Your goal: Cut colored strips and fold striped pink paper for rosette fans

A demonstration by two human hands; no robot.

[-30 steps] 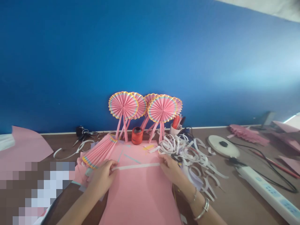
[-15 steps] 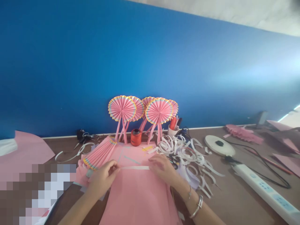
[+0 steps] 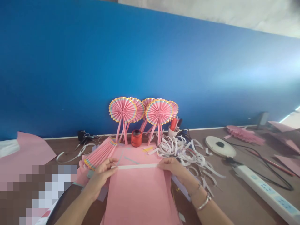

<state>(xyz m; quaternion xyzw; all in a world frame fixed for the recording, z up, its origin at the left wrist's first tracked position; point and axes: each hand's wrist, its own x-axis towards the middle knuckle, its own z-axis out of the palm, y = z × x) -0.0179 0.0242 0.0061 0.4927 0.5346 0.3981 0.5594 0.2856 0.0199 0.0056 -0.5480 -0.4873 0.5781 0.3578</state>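
A narrow strip of white tape point(image 3: 138, 166) runs straight along the far edge of a pink paper sheet point(image 3: 138, 193). My left hand point(image 3: 103, 173) pinches around its left end, thumb and fingertips at the sheet's left corner. At the right end my right hand point(image 3: 174, 168) has its thumb and fingers closed on the strip and paper edge. More pink sheets lie underneath. Just beyond my left hand rests a pleated pink paper piece point(image 3: 100, 153) with a striped rainbow border.
Several round pink paper fans point(image 3: 122, 109) lean against the blue wall point(image 3: 140, 56). Before them stands an orange-and-black roll point(image 3: 136, 138). Curled white strips point(image 3: 182, 150) heap at right, near a pen cup point(image 3: 172, 132), a white round base point(image 3: 220, 146) and a power strip point(image 3: 267, 187).
My right hand has moved right to the strip's end, and my left hand has shifted slightly left. More of the white strip shows between them.
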